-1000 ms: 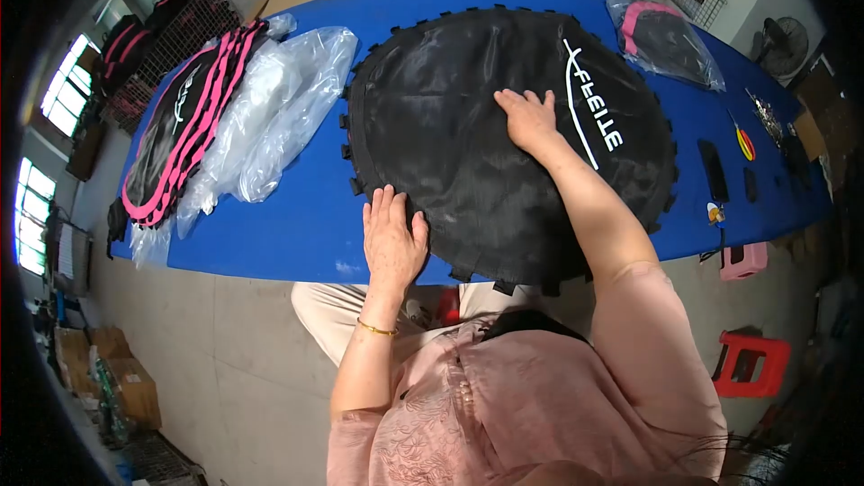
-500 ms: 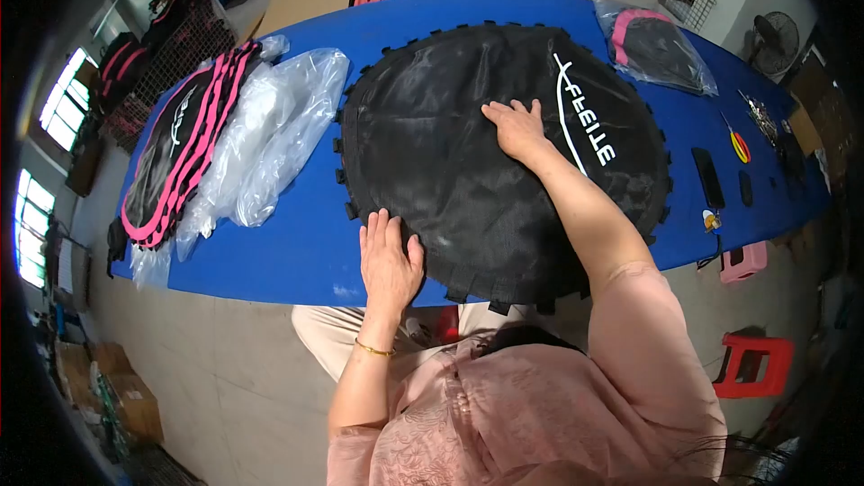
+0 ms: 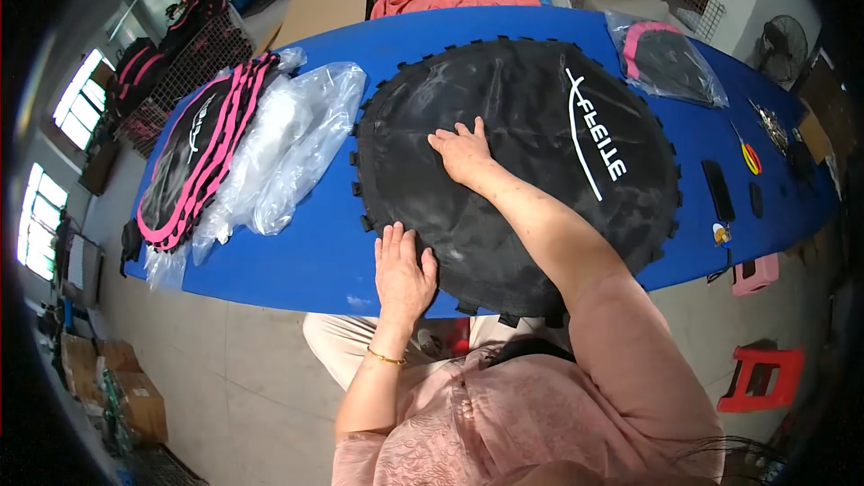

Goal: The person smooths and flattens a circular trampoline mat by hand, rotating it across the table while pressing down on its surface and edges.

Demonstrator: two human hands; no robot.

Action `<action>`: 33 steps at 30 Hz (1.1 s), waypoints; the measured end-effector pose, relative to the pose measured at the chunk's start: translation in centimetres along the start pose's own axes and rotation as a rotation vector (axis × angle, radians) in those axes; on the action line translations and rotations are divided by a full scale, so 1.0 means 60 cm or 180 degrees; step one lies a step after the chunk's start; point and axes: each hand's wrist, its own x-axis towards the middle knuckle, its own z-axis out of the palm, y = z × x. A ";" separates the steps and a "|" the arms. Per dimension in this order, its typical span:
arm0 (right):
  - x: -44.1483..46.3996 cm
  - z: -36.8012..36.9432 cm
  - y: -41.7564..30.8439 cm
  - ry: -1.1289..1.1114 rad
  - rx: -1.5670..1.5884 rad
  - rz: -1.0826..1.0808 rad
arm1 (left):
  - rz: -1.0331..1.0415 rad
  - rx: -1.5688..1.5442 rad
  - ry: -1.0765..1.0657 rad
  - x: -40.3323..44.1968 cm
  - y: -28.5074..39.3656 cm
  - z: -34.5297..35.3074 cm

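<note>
A round black trampoline mat (image 3: 522,225) with small tabs around its edge and white lettering at its right lies spread on the blue table (image 3: 279,279). My right hand (image 3: 463,155) rests flat on the mat's upper middle, fingers spread. Beside the mat's lower left edge, my left hand (image 3: 403,274) lies palm down with fingers stretched out, its thumb at the rim. Neither hand grips anything. Some of the mat's near edge is hidden under my right arm.
To the left lie a stack of pink-edged black mats (image 3: 202,157) and clear plastic bags (image 3: 288,148). A bagged mat (image 3: 666,58) sits at the far right. Scissors (image 3: 750,157) and a black phone (image 3: 717,189) are on the right. A red stool (image 3: 763,378) stands on the floor.
My right hand has slid left and slightly toward me across the mat. My left hand stays by the lower left edge. The whole view has shifted slightly.
</note>
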 end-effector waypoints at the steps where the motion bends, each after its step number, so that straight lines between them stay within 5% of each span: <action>1: 0.007 -0.002 -0.005 -0.0051 0.0010 -0.0002 | -0.0043 -0.0020 -0.0090 0.000 0.000 -0.002; 15: 0.113 0.025 -0.093 0.0099 0.0193 -0.0414 | -0.0125 -0.0193 -0.0121 0.005 0.007 -0.009; 24: -0.006 0.025 -0.108 0.0359 -0.0259 -0.1415 | -0.0139 -0.0206 -0.0121 0.005 0.008 -0.013; 33: 0.123 0.033 -0.086 0.0374 -0.0075 -0.0843 | -0.0111 -0.0267 -0.0158 0.008 0.012 -0.020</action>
